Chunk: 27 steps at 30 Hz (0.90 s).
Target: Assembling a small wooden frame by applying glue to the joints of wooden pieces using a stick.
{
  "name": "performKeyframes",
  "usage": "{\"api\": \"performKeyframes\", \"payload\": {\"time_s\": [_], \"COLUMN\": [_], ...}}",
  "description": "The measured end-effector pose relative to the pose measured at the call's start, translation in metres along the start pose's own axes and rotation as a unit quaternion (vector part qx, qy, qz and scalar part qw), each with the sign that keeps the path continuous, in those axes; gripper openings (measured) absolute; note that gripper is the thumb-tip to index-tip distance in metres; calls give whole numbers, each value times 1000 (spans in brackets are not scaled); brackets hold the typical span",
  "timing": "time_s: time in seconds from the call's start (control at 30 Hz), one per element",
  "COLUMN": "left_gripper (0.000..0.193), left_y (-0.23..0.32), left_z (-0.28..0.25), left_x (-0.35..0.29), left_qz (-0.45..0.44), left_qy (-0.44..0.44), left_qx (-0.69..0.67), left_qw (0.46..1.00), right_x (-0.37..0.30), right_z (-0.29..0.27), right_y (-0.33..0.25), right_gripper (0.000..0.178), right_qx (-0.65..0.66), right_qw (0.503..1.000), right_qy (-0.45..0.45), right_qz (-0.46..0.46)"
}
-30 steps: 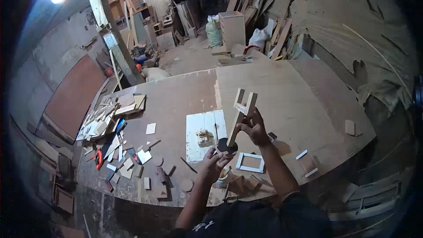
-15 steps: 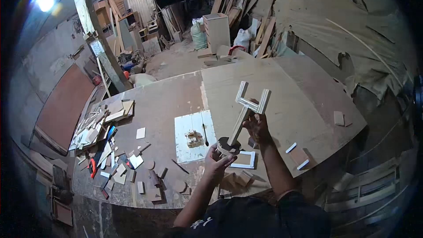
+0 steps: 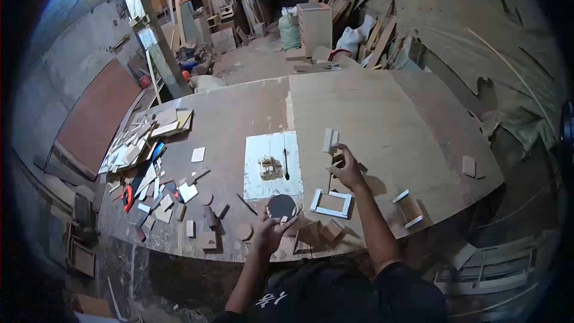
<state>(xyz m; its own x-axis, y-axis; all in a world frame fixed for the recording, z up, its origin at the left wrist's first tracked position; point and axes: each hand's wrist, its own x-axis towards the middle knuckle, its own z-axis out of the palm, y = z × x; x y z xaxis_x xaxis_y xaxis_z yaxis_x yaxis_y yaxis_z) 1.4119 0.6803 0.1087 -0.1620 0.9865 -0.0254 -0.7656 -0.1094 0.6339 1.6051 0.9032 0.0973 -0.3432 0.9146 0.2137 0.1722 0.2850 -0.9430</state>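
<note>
A dark round disc (image 3: 281, 206) with a pale spot near its lower edge is gripped in my left hand (image 3: 270, 235), above the front of the bench. To its right, my right hand (image 3: 348, 172) is closed round a small pale wooden forked piece (image 3: 330, 140). Part of that piece is hidden by the fingers, and its post is hard to make out. Disc and forked piece appear apart. Below my right hand lies a white-edged rectangular frame (image 3: 330, 204). A white board (image 3: 257, 182) beyond my left hand carries a small wooden assembly (image 3: 269, 168) and a brush (image 3: 286, 164).
Offcuts (image 3: 128, 149) are heaped on the left of the bench (image 3: 371, 101), with a red-handled saw (image 3: 128, 197) among them. Wooden blocks line the front edge. Another white-edged piece (image 3: 409, 209) lies right. A post (image 3: 149, 39) stands beyond the far left edge.
The disc has come away from the forked piece's post and turned its dark face up. My left hand moved left and nearer; my right hand's piece tilted. The view shifted slightly.
</note>
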Motion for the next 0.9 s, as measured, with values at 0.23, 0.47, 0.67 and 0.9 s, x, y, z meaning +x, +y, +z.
{"api": "performKeyframes", "payload": {"time_s": [0.23,0.47,0.67,0.9], "left_gripper": [35,14,31,28], "left_y": [3,11,14,6], "left_z": [-45,-32,-29,-22], "left_x": [-42,-98,-101,-79], "left_qz": [-38,-118,-118,-163], "left_qy": [177,271,281,318], "left_qx": [35,120,251,155], "left_qw": [983,948,919,921], "right_x": [50,75,72,-7], "right_z": [83,144,157,96], "right_y": [94,163,168,135], "right_gripper": [62,52,77,34], "right_qx": [-170,-261,-178,-49], "right_qw": [983,947,967,997], "right_qy": [-62,-73,-89,59], "right_qz": [41,170,160,18]}}
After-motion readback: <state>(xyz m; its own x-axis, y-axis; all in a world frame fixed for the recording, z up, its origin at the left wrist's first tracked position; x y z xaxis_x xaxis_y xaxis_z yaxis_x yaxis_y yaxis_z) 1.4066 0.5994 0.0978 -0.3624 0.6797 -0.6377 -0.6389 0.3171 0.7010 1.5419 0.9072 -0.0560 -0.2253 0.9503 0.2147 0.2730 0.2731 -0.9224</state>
